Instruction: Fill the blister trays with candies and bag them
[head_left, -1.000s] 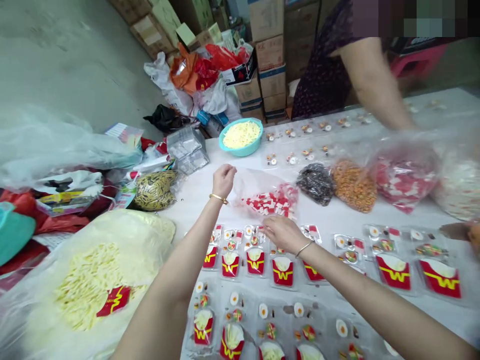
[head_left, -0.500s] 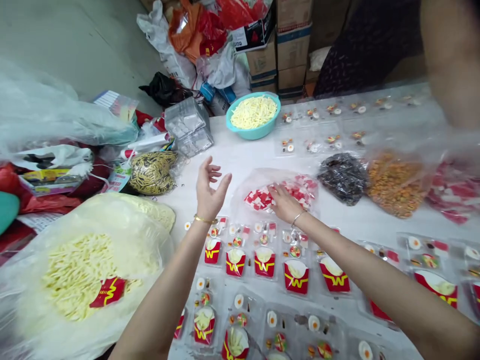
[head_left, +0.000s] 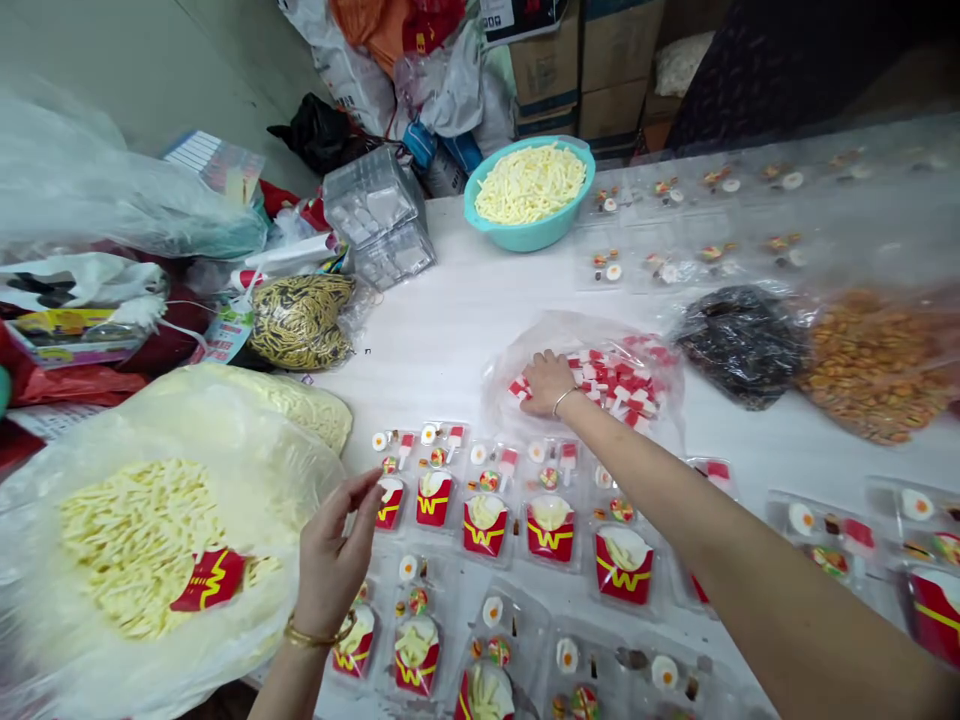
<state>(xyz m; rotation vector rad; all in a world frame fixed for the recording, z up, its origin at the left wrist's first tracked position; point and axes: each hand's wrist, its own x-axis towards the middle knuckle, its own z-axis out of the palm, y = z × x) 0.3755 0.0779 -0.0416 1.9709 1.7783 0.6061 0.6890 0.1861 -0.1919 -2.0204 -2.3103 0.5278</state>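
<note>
My right hand [head_left: 548, 382] reaches into an open clear bag, its fingers curled down onto small red-and-white pieces [head_left: 619, 385], block-shaped with white stems. Its fingertips are hidden among them. My left hand [head_left: 337, 550] hovers by the left end of the near trays, fingers loosely bent and a small gap before the thumb; nothing shows in it. Just past its fingertips lies a clear blister tray holding a red fries carton [head_left: 389, 503] with a yellow mark. Similar trays carry miniature fried eggs [head_left: 478, 454], round colourful food pieces [head_left: 489, 481] and red-and-white pieces.
A bag of pale fries [head_left: 142, 540] lies at the left. A turquoise bowl [head_left: 525, 235] of fries stands at the back, near stacked clear trays [head_left: 371, 200]. Bags of dark pieces [head_left: 739, 345] and orange pieces [head_left: 874, 365] sit at the right, with more trays behind.
My left hand has come down and toward me, to the left-end trays, its fingers more bent. My right hand has shifted to the left side of the red-and-white pile. The view has shifted.
</note>
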